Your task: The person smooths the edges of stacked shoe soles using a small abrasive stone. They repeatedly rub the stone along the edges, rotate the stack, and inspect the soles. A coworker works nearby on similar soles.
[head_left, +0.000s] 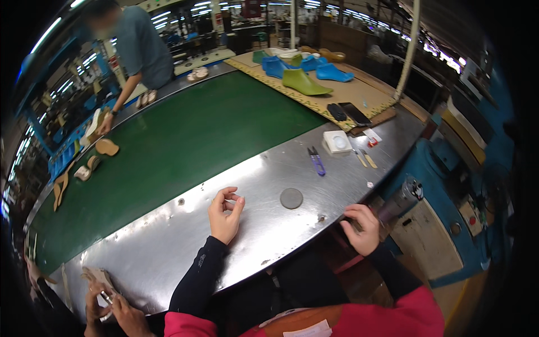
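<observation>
The bench [264, 227] is glossy, scuffed metal alongside a smooth green surface [174, 140] with a dull sheen, while the round grey disc [291, 198] looks matt, the blue shoe lasts [334, 72] smooth, plastic-looking, and the black sleeve [196, 275] matt cloth.

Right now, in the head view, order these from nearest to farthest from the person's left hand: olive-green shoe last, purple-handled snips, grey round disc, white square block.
From the left hand:
1. Grey round disc: to its right.
2. Purple-handled snips: ahead and right.
3. White square block: right of the snips.
4. Olive-green shoe last: on the tan board beyond.
</observation>
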### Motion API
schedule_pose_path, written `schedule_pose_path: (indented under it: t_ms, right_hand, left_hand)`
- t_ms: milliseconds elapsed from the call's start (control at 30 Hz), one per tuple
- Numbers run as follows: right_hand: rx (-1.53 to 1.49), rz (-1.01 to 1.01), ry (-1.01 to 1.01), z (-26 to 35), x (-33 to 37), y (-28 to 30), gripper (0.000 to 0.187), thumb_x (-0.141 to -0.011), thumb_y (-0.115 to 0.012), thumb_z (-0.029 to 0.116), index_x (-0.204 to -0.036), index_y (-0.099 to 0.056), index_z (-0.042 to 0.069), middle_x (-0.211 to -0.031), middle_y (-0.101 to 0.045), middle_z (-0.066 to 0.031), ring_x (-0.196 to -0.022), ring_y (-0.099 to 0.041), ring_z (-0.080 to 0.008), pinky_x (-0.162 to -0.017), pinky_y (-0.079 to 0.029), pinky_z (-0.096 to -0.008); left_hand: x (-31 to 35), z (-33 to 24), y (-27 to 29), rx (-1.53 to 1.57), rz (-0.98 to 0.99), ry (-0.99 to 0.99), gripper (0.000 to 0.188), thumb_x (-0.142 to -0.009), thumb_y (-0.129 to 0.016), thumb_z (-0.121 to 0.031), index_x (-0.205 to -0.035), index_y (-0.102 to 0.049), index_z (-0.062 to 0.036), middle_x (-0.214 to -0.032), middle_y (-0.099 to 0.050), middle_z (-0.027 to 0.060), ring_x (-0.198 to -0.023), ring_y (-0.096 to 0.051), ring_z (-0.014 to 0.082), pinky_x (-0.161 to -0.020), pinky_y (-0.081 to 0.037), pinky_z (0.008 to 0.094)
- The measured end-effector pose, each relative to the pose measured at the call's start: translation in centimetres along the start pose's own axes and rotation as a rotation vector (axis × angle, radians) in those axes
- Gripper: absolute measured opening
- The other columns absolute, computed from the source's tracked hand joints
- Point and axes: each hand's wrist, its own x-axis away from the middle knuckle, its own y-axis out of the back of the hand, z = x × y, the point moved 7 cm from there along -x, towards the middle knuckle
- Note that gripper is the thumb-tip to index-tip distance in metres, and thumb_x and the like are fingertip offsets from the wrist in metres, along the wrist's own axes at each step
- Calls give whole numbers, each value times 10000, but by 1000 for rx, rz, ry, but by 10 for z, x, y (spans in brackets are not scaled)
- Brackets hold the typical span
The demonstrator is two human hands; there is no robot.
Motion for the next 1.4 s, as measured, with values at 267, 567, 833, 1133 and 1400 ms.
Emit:
schedule_pose_path:
  t_ms: [267,567,833,1133,1400]
  right_hand:
    - [-347,430,456,99,-103,-155,180,-793,-704,81,-957,-651,30,-1040,-638,-137,-957,-637,-310,-826,-515,-368]
    - [-515,367,194,85,-130,-257,336,-774,-721,84,-1079,-606,2,-1032,-639,-160,-925,-631,-286,-808,-515,-359]
    - [-536,438,116,65,-120,-272,481,-775,-750,120,-1190,-544,-9,-1076,-630,-170,-1006,-613,-299,-897,-484,-384]
    - [-567,494,52,65,-120,-266,465,-758,-759,70,-1171,-560,-9,-1065,-646,-146,-1016,-630,-250,-914,-484,-349]
    - [-592,535,35,64,-119,-265,418,-741,-742,56,-1121,-581,-11,-1055,-650,-152,-1005,-635,-281,-910,-488,-359]
  left_hand:
    - [-12,41,48,-86,-214,126,177,-869,-708,-132,-990,-676,-8,-807,-629,-5,-608,-525,29,-543,-415,193]
    - [-12,44,46,-107,-155,159,138,-855,-705,-115,-915,-687,8,-734,-672,28,-596,-608,59,-583,-483,216]
    - [-11,33,42,-186,-139,173,113,-829,-716,-95,-883,-699,3,-701,-696,65,-606,-665,100,-599,-497,239]
    - [-8,32,40,-142,-86,182,158,-838,-716,-141,-906,-689,0,-811,-694,82,-651,-668,140,-622,-514,261]
    - [-6,37,40,-132,-75,215,149,-837,-736,-153,-904,-698,-26,-788,-682,63,-664,-641,129,-676,-490,263]
